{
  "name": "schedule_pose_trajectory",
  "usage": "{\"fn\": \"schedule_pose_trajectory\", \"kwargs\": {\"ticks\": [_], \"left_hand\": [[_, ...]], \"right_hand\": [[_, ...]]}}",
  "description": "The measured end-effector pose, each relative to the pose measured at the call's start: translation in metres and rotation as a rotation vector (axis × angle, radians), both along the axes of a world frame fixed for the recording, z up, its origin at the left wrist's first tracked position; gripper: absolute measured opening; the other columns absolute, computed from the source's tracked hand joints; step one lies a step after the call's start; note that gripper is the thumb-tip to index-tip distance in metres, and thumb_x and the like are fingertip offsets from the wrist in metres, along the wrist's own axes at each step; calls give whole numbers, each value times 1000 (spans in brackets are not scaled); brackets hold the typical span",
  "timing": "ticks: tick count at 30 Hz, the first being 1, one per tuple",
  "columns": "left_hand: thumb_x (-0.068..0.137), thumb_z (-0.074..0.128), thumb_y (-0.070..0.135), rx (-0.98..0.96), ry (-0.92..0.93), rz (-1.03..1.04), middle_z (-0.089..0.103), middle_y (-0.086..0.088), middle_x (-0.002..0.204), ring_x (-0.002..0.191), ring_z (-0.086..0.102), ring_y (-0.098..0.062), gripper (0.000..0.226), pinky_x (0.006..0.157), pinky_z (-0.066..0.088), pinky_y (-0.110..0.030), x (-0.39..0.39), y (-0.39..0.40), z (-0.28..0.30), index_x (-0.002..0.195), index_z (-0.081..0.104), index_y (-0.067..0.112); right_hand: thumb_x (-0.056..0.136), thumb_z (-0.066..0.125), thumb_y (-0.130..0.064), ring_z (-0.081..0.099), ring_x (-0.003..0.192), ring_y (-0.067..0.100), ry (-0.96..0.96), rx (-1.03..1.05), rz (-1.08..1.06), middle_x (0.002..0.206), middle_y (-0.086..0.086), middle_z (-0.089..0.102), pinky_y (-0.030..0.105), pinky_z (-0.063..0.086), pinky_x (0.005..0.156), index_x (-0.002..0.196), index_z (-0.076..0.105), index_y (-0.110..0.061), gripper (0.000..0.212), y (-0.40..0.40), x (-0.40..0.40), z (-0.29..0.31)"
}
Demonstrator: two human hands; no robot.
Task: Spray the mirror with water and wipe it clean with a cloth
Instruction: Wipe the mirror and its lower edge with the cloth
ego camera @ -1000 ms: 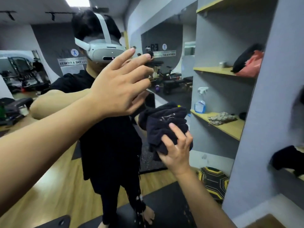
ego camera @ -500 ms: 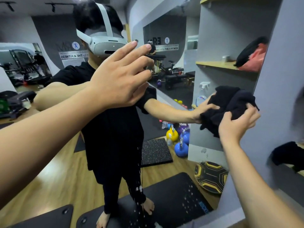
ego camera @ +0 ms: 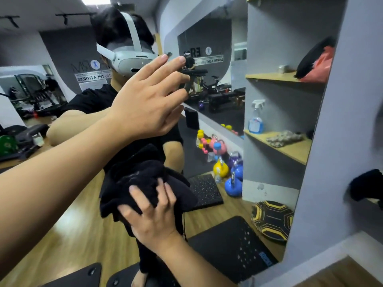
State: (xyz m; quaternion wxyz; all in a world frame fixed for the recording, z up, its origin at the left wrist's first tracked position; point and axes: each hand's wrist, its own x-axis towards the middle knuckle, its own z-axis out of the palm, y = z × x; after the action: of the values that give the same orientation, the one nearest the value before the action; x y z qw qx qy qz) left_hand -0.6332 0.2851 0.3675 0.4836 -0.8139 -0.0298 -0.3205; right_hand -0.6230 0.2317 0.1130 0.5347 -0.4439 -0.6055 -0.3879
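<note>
The wall mirror (ego camera: 68,228) fills most of the view and reflects a person wearing a white headset. My left hand (ego camera: 145,102) is raised in front of the glass at head height, fingers straight and together; I cannot tell whether it touches. Lower down, my right hand (ego camera: 153,216) grips a bunched dark cloth (ego camera: 141,183) and presses it against the mirror near its middle. A clear spray bottle (ego camera: 256,119) with blue liquid shows only as a reflection, standing on a wooden shelf.
The mirror's right edge meets a grey wall (ego camera: 339,141). A dark object (ego camera: 366,187) sits in a niche at the far right. The glass reflects shelves, coloured kettlebells (ego camera: 228,170), black floor mats and gym machines.
My right hand has carried the cloth from the mirror's upper right edge down and left to the lower middle. My left hand has stayed raised in place.
</note>
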Motion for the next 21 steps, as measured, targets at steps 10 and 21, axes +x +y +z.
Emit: {"fn": "schedule_pose_trajectory", "kwargs": {"ticks": [10,21], "left_hand": [[98,51,18,4,-3,6,64,-20,130,144,43,-42,23,120,32,-58,-1,0,-1,103,67,2],[98,50,16,56,-25,13,66,-19,126,142,47,-41,21,118,35,-56,4,-2,-3,98,66,3]], "right_hand": [[85,60,-29,51,115,43,-194,17,-64,134,5,48,47,36,110,111,55,-26,27,-6,192,-14],[78,52,-11,32,132,41,1031,-39,-266,145,18,36,43,28,109,133,44,-5,56,-39,341,45]]}}
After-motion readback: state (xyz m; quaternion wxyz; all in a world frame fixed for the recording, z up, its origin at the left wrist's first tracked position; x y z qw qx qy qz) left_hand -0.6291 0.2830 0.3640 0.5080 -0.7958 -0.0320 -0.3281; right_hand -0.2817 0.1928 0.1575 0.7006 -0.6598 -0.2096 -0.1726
